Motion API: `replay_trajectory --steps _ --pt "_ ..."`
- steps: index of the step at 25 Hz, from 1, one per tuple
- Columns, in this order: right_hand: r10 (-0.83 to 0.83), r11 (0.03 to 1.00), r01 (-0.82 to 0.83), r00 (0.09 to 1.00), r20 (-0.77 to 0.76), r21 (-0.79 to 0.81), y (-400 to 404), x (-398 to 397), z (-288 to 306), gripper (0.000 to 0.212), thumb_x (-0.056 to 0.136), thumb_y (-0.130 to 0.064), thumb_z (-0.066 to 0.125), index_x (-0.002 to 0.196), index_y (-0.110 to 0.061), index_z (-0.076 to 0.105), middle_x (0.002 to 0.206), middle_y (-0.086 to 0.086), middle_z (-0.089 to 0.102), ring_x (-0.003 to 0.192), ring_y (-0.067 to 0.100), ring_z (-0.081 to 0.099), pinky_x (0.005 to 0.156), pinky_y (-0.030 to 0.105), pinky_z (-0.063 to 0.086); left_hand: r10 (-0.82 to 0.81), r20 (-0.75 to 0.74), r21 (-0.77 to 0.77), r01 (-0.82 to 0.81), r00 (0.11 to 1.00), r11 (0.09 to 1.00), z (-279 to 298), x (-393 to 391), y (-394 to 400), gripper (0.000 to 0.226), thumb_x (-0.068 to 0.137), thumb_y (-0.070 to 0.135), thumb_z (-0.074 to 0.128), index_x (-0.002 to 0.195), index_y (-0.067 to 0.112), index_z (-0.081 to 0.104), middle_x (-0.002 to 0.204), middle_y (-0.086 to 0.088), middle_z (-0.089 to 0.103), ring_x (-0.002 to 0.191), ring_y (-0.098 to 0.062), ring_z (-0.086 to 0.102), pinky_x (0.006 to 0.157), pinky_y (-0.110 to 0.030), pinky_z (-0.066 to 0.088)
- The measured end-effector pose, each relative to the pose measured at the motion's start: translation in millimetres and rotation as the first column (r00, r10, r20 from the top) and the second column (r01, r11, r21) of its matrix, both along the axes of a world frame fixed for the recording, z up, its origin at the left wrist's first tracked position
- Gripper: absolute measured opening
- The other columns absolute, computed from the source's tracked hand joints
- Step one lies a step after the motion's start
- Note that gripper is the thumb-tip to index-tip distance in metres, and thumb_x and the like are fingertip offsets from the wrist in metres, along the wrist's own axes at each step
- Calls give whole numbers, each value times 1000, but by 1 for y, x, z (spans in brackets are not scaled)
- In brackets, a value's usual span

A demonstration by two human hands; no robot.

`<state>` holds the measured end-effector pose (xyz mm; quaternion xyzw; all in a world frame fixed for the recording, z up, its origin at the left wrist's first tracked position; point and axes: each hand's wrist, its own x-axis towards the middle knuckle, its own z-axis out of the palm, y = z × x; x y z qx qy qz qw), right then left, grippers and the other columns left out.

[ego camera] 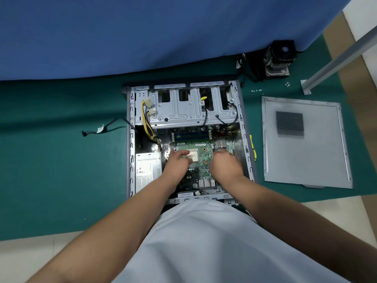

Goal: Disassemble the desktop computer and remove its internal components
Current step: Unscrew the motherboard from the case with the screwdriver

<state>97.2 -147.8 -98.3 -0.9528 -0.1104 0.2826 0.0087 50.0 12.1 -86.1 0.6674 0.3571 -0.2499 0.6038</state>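
Nearest the camera, a white garment (204, 242) fills the lower frame, and both forearms reach out over it toward twelve o'clock into the open desktop computer case (130, 139), which lies on its side on the green mat (51, 170) so the interior faces up. The left hand (177, 162) rests on the motherboard (204, 170) with fingers spread and fairly straight, their tips touching the edge of the bare CPU socket (193, 156); it seems placed to steady or feel the board, and it grips nothing. The right hand (225, 163), at about three o'clock of the socket, is motion-blurred, fingers bent down beside the small chipset heatsink (221, 143); whether they pinch anything cannot be told. At nine o'clock of the hands the power supply (148, 170) sits in its corner, its yellow-and-black wires (149, 127) looping up, unplugged connectors hanging free. Further up, memory sticks (190, 136) remain in their slots, and the drive cage (193, 111) spans the far end of the case. Outside, a loose black cable (102, 129) lies at nine o'clock; the removed side panel (306, 144) lies flat at three o'clock, out of the way. Farthest, near one o'clock, the detached CPU cooler (278, 58) and scattered screws (256, 90) sit by the blue cloth (142, 33), presumably set aside to keep the work area free.
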Motion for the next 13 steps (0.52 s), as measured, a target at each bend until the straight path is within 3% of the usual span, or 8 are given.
replay_trajectory --steps 2,3,5,7,9,10,11,13 --pt "166 982 -156 982 -87 110 1 -4 -3 28 92 -14 59 119 -14 64 121 8 56 103 29 63 77 36 51 -72 141 80 61 987 995 12 -4 3 37 98 14 63 132 30 65 170 8 19 127 1 47 76 6 34" --pt "234 966 -207 955 -181 154 1 -6 -5 34 91 -17 62 125 -17 62 127 6 53 112 28 60 82 36 50 -115 229 129 87 967 988 19 -5 7 36 99 15 62 131 32 66 168 11 24 133 1 44 76 8 29" --pt "350 936 -322 880 -321 139 1 -9 -8 51 87 -23 67 137 -21 56 138 5 48 126 27 51 95 39 49 -256 424 288 139 869 948 35 -9 24 32 101 18 60 128 33 66 162 16 34 144 -3 34 99 -3 25" --pt "442 894 -440 833 -333 86 1 -9 -10 58 85 -24 69 140 -22 53 137 6 49 129 27 47 101 42 50 -490 488 554 177 722 813 39 -12 49 32 100 15 58 130 25 66 157 10 42 146 -8 35 117 -20 28" --pt "541 833 -549 787 -297 65 4 -8 -10 55 84 -23 74 136 -20 55 128 6 52 123 26 50 100 44 52 -701 342 808 185 626 560 33 -14 74 36 98 16 60 134 18 64 157 -1 45 150 -21 34 125 -43 27" --pt "589 799 -598 760 -274 57 6 -6 -10 51 85 -25 76 132 -18 57 124 6 54 120 26 52 98 43 53 -749 225 876 207 623 436 29 -16 83 38 100 21 59 138 18 61 160 -2 41 153 -24 28 127 -47 22" --pt "629 767 -639 735 -255 52 9 -5 -9 47 85 -26 77 127 -16 58 121 7 55 116 26 54 95 42 54 -766 122 909 240 631 342 24 -18 88 42 102 29 54 143 20 57 165 -2 34 156 -23 21 128 -46 16" --pt "682 717 -696 692 -236 33 14 -3 -9 41 86 -25 79 120 -12 60 116 7 56 109 27 57 89 41 55 -772 18 934 264 635 239 15 -22 92 46 106 39 43 147 22 52 170 0 22 159 -19 12 129 -44 10"
